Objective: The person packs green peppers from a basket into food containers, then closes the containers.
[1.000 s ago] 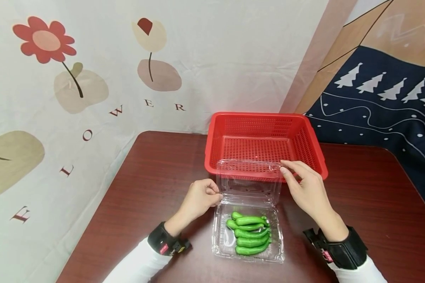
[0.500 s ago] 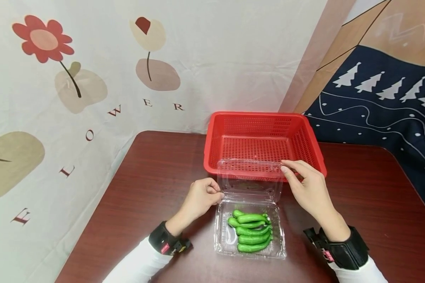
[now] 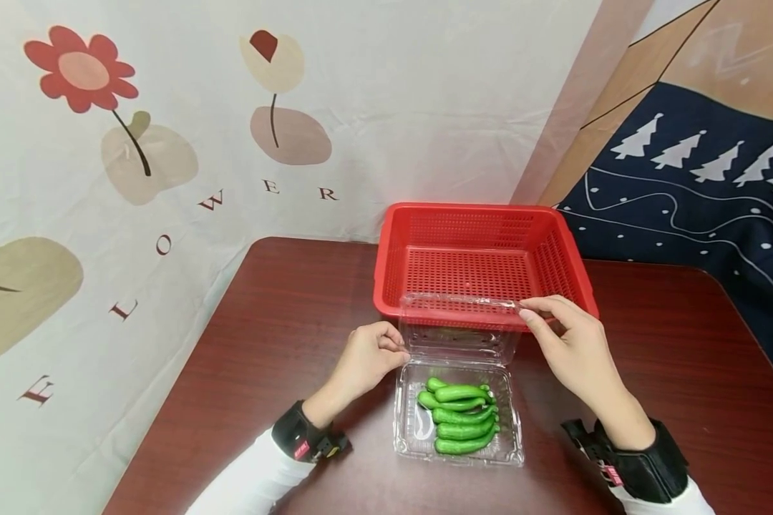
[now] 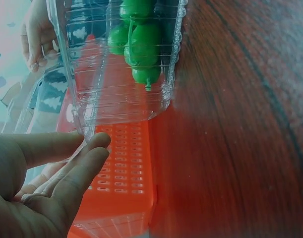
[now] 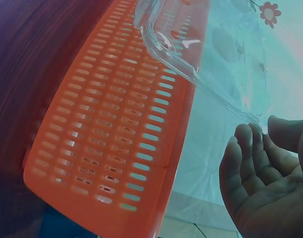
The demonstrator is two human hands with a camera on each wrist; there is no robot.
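Note:
A clear plastic clamshell box sits on the table with its lid raised at the back. Several green peppers lie side by side in its base; the left wrist view shows the peppers through the clear wall. My left hand pinches the box's left edge near the hinge between thumb and fingers. With thumb and fingertips my right hand pinches the lid's upper right corner, which shows close up in the right wrist view beside the hand.
Directly behind the raised lid stands a red perforated basket, partly seen through the clear plastic. All of it rests on a dark brown wooden table. A printed cloth hangs behind the table.
My right hand has drawn the lid's top edge slightly forward and to the right, so the lid leans more toward the base. The left hand keeps its pinch at the hinge side.

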